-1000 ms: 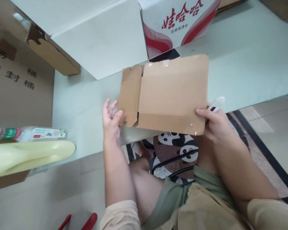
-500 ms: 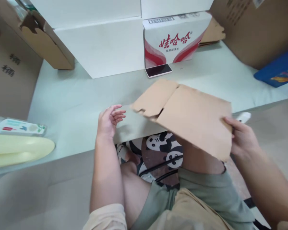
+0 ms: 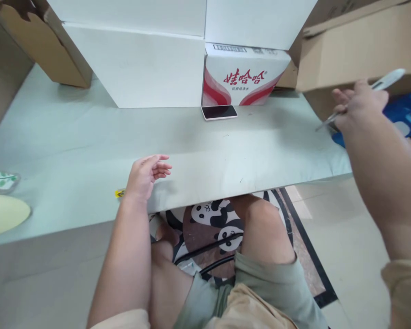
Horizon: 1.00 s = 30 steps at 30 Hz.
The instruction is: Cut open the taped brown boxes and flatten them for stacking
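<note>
Pale-green surface (image 3: 89,137): phone (image 3: 219,112) before red-white carton (image 3: 241,75); left hand (image 3: 145,176) open, nearer; right hand (image 3: 358,103) right of carton, gripping white tool (image 3: 387,78); panda rug (image 3: 212,219) below.

light: bright, even | shadows: soft, under boxes | blur: slight motion | edges: wide-angle distortion

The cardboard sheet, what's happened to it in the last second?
The right hand swung the cardboard sheet up and off to the right, a white-handled tool in its grip. The left hand let go and lies open on the table; the phone stayed.
</note>
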Tool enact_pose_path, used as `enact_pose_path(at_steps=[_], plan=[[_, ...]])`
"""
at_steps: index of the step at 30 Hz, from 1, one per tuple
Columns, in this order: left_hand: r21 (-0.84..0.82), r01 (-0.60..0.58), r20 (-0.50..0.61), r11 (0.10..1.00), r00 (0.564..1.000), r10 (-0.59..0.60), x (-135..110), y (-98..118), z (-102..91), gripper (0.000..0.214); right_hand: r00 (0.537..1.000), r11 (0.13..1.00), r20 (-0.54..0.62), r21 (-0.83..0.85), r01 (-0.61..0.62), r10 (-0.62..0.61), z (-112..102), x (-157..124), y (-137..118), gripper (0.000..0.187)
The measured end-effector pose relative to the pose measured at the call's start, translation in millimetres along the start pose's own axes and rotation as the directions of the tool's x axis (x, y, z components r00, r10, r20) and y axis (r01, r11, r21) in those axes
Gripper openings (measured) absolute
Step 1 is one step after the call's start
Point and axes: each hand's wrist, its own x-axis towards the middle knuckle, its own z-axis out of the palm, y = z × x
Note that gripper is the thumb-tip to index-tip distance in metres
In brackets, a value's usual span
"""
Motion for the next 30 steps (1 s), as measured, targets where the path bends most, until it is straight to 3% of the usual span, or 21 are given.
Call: enact_pose_path(at_steps=[1, 2, 5, 9, 10, 12, 14, 16, 21, 24, 30], plan=[[0.002, -0.001, -0.006, 1.0, 1.0, 0.001, 0.4, 0.5, -0.1, 0.029, 0.984, 0.991, -0.12, 0.051, -0.124, 0.129, 15.3, 1.7, -8.3, 0.028], [0.004, -0.001, -0.013, 1.0, 1.0, 0.001, 0.7, 1.1, -0.5, 0.029, 0.972, 0.979, -0.128, 0.063, -0.192, 0.198, 29.7, -4.2, -14.1, 0.026], [-0.016, -0.011, -0.018, 1.0, 1.0, 0.011, 0.3, 2.8, -3.3, 0.03, 0.973, 0.974, 0.047, -0.002, -0.227, 0.227, 60.7, -54.5, -9.8, 0.016], [-0.07, -0.051, -0.01, 0.996, 0.999, 0.05, -4.2, 3.5, -6.0, 0.03, 0.923, 0.964, 0.285, -0.132, -0.231, 0.26, 79.1, -135.3, 27.0, 0.015], [-0.076, -0.058, -0.003, 0.995, 0.998, 0.058, -6.1, 3.3, -6.0, 0.03, 0.897, 0.96, 0.367, -0.218, -0.174, 0.246, 83.5, -151.6, 34.3, 0.017], [-0.079, -0.07, 0.019, 0.994, 0.997, 0.072, -10.3, 2.8, -5.8, 0.031, 0.813, 0.905, 0.561, -0.41, 0.113, 0.153, 95.7, -179.9, 41.7, 0.019], [-0.087, -0.08, 0.045, 0.993, 0.995, 0.084, -14.5, 2.7, -6.1, 0.034, 0.697, 0.745, 0.715, -0.49, 0.453, 0.046, 113.9, -205.3, 41.1, 0.019], [-0.109, -0.094, 0.058, 0.99, 0.993, 0.101, -18.2, 3.1, -7.6, 0.035, 0.614, 0.592, 0.789, -0.481, 0.647, -0.03, 137.6, -230.0, 37.9, 0.021], [-0.151, -0.126, 0.07, 0.98, 0.988, 0.138, -25.1, 4.6, -16.7, 0.033, 0.498, 0.447, 0.856, -0.396, 0.802, -0.135, 199.7, -282.8, 43.5, 0.024], [-0.155, -0.121, 0.07, 0.98, 0.989, 0.134, -28.5, 4.6, -24.8, 0.031, 0.442, 0.405, 0.877, -0.342, 0.848, -0.186, 219.8, -299.4, 55.5, 0.033], [-0.158, -0.126, 0.034, 0.979, 0.991, 0.133, -30.0, 5.5, -34.9, 0.027, 0.462, 0.383, 0.856, -0.357, 0.852, -0.231, 221.9, -306.5, 70.5, 0.034]])
